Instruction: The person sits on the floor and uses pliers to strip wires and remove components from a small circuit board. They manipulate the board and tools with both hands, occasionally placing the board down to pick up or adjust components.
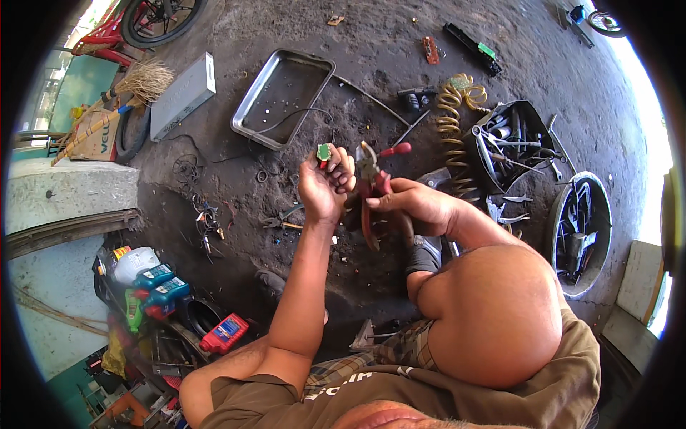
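Between the thumb and fingers of my left hand (330,187) is a small green circuit board (324,152) with a bit of red on its lower side. Its fingers are curled in, and a thin dark wire shows just above the board. My right hand (414,205) is closed round red-handled pliers (369,174), jaws upward, a short way right of the board and apart from it. A red handle (396,149) shows beside the jaws; what it belongs to is hidden. Under my hands, another pair of pliers (275,222) lies on the dark ground.
Ahead lies a shallow metal tray (250,132) beside a grey box (187,96). To the right are a gold coil spring (449,118), a black container of tools (477,168) and a round basin of tools (606,247). Bottles (225,334) stand at lower left.
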`<state>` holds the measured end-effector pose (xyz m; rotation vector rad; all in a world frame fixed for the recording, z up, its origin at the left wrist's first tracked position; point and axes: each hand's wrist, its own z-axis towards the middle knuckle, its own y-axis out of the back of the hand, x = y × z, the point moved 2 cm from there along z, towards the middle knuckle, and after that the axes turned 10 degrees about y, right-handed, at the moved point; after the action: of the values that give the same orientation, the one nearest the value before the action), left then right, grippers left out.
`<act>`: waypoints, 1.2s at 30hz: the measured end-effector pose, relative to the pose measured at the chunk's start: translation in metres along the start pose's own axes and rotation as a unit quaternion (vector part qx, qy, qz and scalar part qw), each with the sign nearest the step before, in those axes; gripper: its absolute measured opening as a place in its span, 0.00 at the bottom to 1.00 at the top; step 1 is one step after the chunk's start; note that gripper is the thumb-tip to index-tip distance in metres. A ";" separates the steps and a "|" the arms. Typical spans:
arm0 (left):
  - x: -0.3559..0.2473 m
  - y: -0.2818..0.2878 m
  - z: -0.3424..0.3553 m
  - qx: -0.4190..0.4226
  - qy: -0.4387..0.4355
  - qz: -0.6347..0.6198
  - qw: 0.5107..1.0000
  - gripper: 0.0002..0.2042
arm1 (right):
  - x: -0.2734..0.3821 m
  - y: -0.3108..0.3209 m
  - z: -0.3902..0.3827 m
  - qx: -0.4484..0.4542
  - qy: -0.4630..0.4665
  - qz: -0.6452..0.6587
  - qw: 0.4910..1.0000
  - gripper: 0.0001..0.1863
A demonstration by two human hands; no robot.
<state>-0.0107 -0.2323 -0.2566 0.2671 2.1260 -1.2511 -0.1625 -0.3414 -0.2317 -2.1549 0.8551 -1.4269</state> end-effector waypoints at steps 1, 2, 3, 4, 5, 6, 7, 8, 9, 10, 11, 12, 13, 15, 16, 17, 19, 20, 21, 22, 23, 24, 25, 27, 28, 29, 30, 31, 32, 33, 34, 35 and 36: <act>-0.001 0.002 -0.001 -0.019 -0.004 0.019 1.000 0.19 | -0.002 -0.002 0.002 0.022 0.002 -0.032 0.999 0.14; -0.002 0.002 -0.001 -0.033 -0.006 0.033 0.999 0.20 | -0.001 -0.004 0.001 0.037 0.004 -0.068 0.997 0.14; 0.002 0.010 0.005 0.034 -0.020 0.012 0.999 0.20 | -0.003 0.000 0.004 0.087 -0.007 -0.141 0.986 0.14; 0.008 0.022 0.007 0.006 -0.029 0.028 0.999 0.20 | -0.005 0.000 0.004 0.091 -0.010 -0.142 0.986 0.14; 0.013 0.026 0.008 -0.023 -0.038 0.044 0.998 0.20 | -0.006 -0.002 0.005 0.094 -0.014 -0.142 0.985 0.14; 0.017 0.031 0.008 -0.053 -0.047 0.060 0.996 0.21 | -0.007 -0.004 0.007 0.099 -0.017 -0.143 0.985 0.14; 0.017 0.038 0.009 -0.055 -0.051 0.058 0.996 0.23 | -0.005 -0.005 0.007 0.082 -0.014 -0.149 0.985 0.15; 0.018 0.032 0.008 -0.078 -0.041 0.057 0.994 0.21 | -0.005 -0.002 0.008 0.080 -0.008 -0.157 0.984 0.15; 0.012 0.018 0.005 -0.103 -0.035 0.058 0.992 0.20 | -0.004 0.000 0.009 0.080 -0.002 -0.165 0.983 0.14; 0.010 0.010 0.003 -0.127 -0.028 0.058 0.990 0.19 | -0.003 0.002 0.011 0.081 0.005 -0.173 0.982 0.14; 0.005 0.015 0.004 -0.059 -0.029 0.085 0.994 0.20 | 0.000 0.001 0.011 0.081 0.003 -0.164 0.983 0.14; 0.007 0.018 0.005 -0.053 -0.034 0.100 0.993 0.21 | 0.003 0.000 0.009 0.081 0.000 -0.155 0.985 0.15; 0.010 0.021 0.008 -0.046 -0.038 0.115 0.992 0.22 | 0.007 -0.002 0.008 0.080 -0.002 -0.147 0.986 0.15; 0.012 0.026 0.008 -0.062 -0.047 0.143 0.987 0.23 | 0.013 -0.004 0.005 0.055 -0.033 -0.141 0.988 0.17; 0.011 0.029 0.007 -0.085 -0.051 0.156 0.983 0.23 | 0.014 -0.004 0.006 0.045 -0.050 -0.138 0.988 0.18; 0.012 0.031 0.008 -0.104 -0.052 0.169 0.979 0.24 | 0.011 -0.003 0.006 0.055 -0.051 -0.093 0.993 0.19; 0.014 0.037 0.010 -0.071 -0.062 0.173 0.980 0.23 | 0.001 0.002 0.008 0.077 -0.055 -0.004 0.995 0.20; 0.014 0.035 0.010 -0.055 -0.066 0.175 0.981 0.23 | -0.003 0.005 0.008 0.081 -0.055 0.014 0.995 0.21; 0.015 0.032 0.009 -0.068 -0.077 0.176 0.979 0.23 | -0.007 0.008 0.009 0.085 -0.056 0.032 0.994 0.21; 0.019 0.029 0.008 -0.082 -0.088 0.178 0.977 0.23 | -0.009 0.010 0.009 0.090 -0.057 0.050 0.993 0.21; 0.019 0.027 0.006 -0.098 -0.101 0.179 0.974 0.22 | -0.007 0.005 0.008 0.078 -0.056 0.054 0.994 0.22; 0.017 0.033 0.006 -0.075 -0.103 0.189 0.974 0.22 | -0.003 -0.004 0.006 0.066 -0.055 0.058 0.995 0.22; 0.015 0.042 0.007 -0.054 -0.106 0.199 0.973 0.22 | -0.002 -0.011 0.006 0.056 -0.055 0.062 0.995 0.22; 0.017 0.044 0.011 -0.031 -0.111 0.206 0.972 0.22 | -0.008 -0.011 0.007 0.063 -0.065 0.092 0.992 0.21; 0.020 0.045 0.013 -0.035 -0.117 0.205 0.971 0.22 | -0.010 -0.013 0.007 0.068 -0.070 0.107 0.989 0.21; 0.022 0.045 0.015 -0.039 -0.124 0.203 0.971 0.23 | -0.013 -0.016 0.007 0.084 -0.070 0.138 0.984 0.21; 0.024 0.045 0.018 -0.043 -0.126 0.210 0.969 0.19 | -0.014 -0.020 0.006 0.100 -0.069 0.169 0.978 0.21; 0.026 0.037 0.023 -0.043 -0.124 0.218 0.967 0.17 | -0.016 -0.020 0.004 0.111 -0.065 0.203 0.971 0.21; 0.028 0.025 0.023 -0.056 -0.128 0.216 0.966 0.17 | -0.019 -0.019 0.004 0.166 -0.085 0.296 0.937 0.22; 0.028 0.016 0.022 -0.073 -0.135 0.214 0.965 0.17 | -0.022 -0.019 0.004 0.222 -0.107 0.384 0.890 0.23; 0.026 0.011 0.017 -0.083 -0.091 0.154 0.980 0.16 | -0.025 -0.018 0.003 0.273 -0.127 0.466 0.832 0.24; 0.024 0.007 0.012 -0.091 -0.047 0.094 0.990 0.16 | -0.025 -0.012 0.005 0.305 -0.079 0.432 0.845 0.26; 0.017 0.007 0.005 -0.113 -0.012 0.034 0.993 0.16 | -0.016 -0.015 0.011 0.296 -0.033 0.344 0.890 0.25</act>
<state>-0.0183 -0.2350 -0.2738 0.2235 2.1948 -0.9595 -0.1530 -0.3196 -0.2373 -1.2493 0.8834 -1.0434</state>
